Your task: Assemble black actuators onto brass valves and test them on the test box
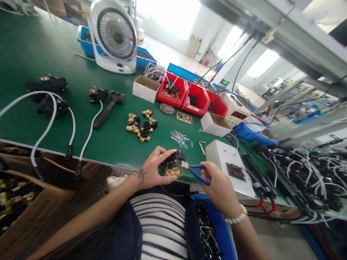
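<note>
My left hand [151, 169] pinches a small valve part [175, 164] with a black top and a brass fitting, held just above the near edge of the green table [32, 47]. My right hand [221, 186] grips blue-handled pliers [196, 171], whose tips touch the right side of the valve part. Several more brass-and-black valve parts [142, 126] lie on the table beyond my hands. A scatter of small metal clips [179, 138] lies to their right.
A black mallet [108, 107], white hoses [51, 119] with black ends, a white fan [115, 36], red bins [184, 95], cardboard boxes [145, 88] and a white test box [230, 166] stand around. Tangled cables [306, 173] fill the right. A blue bin [214, 224] sits by my lap.
</note>
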Available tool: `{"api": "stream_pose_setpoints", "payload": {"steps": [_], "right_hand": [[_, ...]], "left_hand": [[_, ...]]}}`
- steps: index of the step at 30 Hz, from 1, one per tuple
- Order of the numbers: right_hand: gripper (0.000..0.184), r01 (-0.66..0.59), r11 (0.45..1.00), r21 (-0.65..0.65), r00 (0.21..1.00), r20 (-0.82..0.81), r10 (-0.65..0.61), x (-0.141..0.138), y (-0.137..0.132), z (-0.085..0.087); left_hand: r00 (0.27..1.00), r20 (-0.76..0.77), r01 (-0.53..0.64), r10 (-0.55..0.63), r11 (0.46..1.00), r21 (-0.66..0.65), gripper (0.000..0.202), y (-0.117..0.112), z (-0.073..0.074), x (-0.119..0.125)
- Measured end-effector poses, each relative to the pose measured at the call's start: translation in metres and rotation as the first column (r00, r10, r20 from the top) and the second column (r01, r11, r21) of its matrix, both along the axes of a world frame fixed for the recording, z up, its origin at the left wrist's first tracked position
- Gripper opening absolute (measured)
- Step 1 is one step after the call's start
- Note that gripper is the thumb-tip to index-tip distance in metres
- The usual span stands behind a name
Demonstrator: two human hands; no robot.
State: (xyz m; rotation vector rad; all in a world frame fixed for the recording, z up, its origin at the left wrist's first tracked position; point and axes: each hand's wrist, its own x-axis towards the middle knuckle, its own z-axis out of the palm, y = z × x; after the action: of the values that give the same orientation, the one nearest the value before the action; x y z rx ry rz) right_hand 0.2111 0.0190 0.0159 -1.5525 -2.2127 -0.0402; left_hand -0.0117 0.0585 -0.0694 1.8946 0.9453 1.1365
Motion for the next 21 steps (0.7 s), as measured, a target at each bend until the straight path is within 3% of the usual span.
{"api": "stream_pose_setpoints", "payload": {"steps": [4,5,8,10,13,16,18,21], "right_hand": [[0.006,0.214,0.95,0.229,0.954,-0.258,-0.152,0.0,-0.003,0.006],[0.005,0.235,0.944,0.232,0.949,-0.265,-0.171,-0.001,-0.003,0.004],[0.011,0.113,0.994,-0.015,0.994,-0.007,-0.113,-0.001,-0.001,-0.006],[0.017,0.055,0.989,-0.141,0.992,0.124,-0.038,0.0,0.001,-0.007],[0.015,0.116,0.993,0.035,0.993,-0.025,-0.115,0.003,0.001,-0.002],[0.011,0.233,0.947,0.223,0.963,-0.188,-0.193,0.003,-0.001,-0.001],[0.011,0.182,0.972,0.151,0.982,-0.068,-0.174,0.003,0.0,-0.004],[0.018,0.069,0.995,-0.073,0.987,0.151,-0.057,0.001,0.002,-0.004]], "left_hand": [[1.0,-0.003,0.0,0.0,1.0,0.002,0.075,0.0,0.001,0.0],[1.0,-0.003,-0.001,0.001,1.0,0.001,0.075,0.0,0.001,0.0],[1.0,-0.002,-0.004,0.004,1.0,0.0,0.075,-0.001,0.001,0.0],[1.0,-0.002,-0.003,0.003,1.0,0.0,0.075,0.0,0.0,0.001],[1.0,-0.001,-0.003,0.003,1.0,-0.001,0.075,0.0,-0.001,0.001],[1.0,0.003,-0.003,0.003,1.0,-0.005,0.076,0.0,-0.002,0.001],[1.0,0.008,-0.003,0.003,1.0,-0.005,0.076,0.0,-0.001,0.001],[1.0,0.013,-0.008,0.008,1.0,0.0,0.075,0.0,-0.001,0.001]]}}
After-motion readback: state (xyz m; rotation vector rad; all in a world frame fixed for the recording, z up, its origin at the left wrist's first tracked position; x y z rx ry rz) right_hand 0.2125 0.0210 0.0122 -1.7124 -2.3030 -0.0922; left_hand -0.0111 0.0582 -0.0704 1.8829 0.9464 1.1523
